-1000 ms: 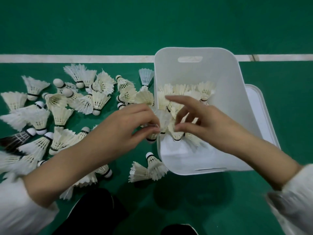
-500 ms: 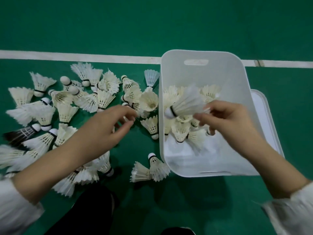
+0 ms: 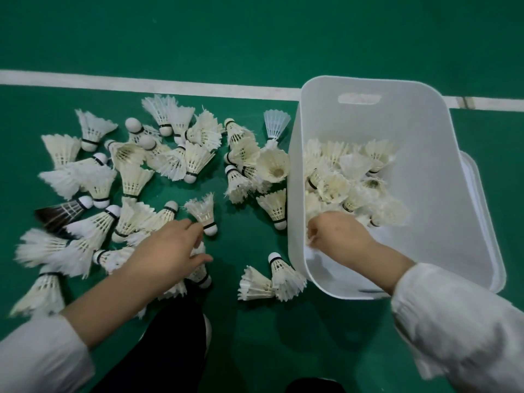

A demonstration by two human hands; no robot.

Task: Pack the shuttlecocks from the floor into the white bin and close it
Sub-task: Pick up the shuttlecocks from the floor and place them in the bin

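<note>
Right of centre sits the white bin (image 3: 419,177), open top, handle slot (image 3: 359,98) in its far wall, near wall tipped toward the viewer. Inside, a heap of white feather shuttlecocks (image 3: 351,180) fills the left and middle; the right side and near floor of the bin are bare white. A flat white lid (image 3: 482,211) lies under or just behind the bin's right edge, only its rim showing. Right hand (image 3: 337,232) reaches over the bin's left wall into the heap, fingers curled down among the feathers; cannot tell whether it clamps one. Left hand (image 3: 167,248) hovers low over the floor pile, fingers spread apart, fingertips just beside one upright shuttlecock (image 3: 203,212), nothing clamped. Loose shuttlecocks (image 3: 136,177) scatter across the floor left of the bin, most white, one dark-feathered one (image 3: 61,212) at the left. Two more (image 3: 272,279) lie near the bin's near-left corner, one touching its wall. Green court floor (image 3: 255,35) all around, a white line (image 3: 147,85) running left to right at the far side, passing behind the bin. White sleeves (image 3: 459,333) on both arms, dark trousers (image 3: 158,344) at the near edge.
</note>
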